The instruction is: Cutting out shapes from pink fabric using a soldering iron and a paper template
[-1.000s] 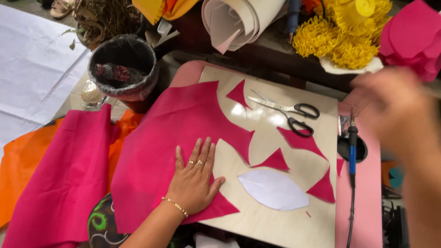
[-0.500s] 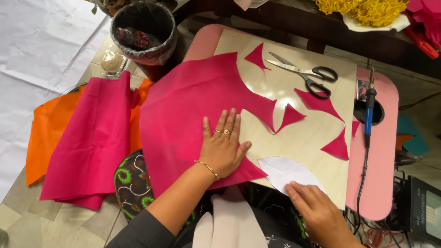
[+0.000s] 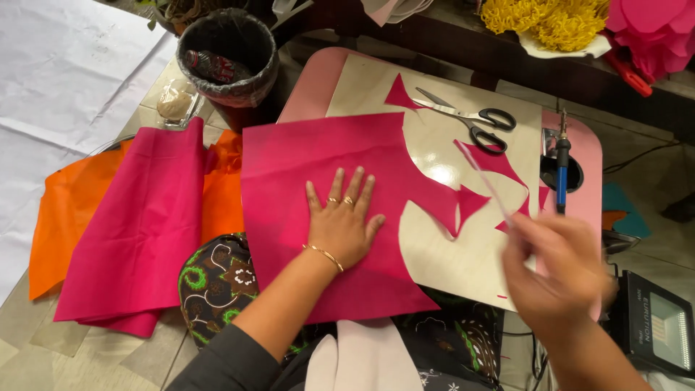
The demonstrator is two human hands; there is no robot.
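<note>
Two bare hands over a pink work board (image 3: 579, 156), left hand (image 3: 340, 221) spread flat on magenta cut fabric sheet (image 3: 326, 156), right hand (image 3: 557, 271) blurred, pinching a thin pale paper piece (image 3: 489, 181) above the fabric's jagged right edge.

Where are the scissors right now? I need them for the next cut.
In the head view the scissors lie on the beige board near its far right edge, beyond the pink fabric sheet and just left of the blue-handled tool.

Grey sleeve, gold bangle, two rings
</note>
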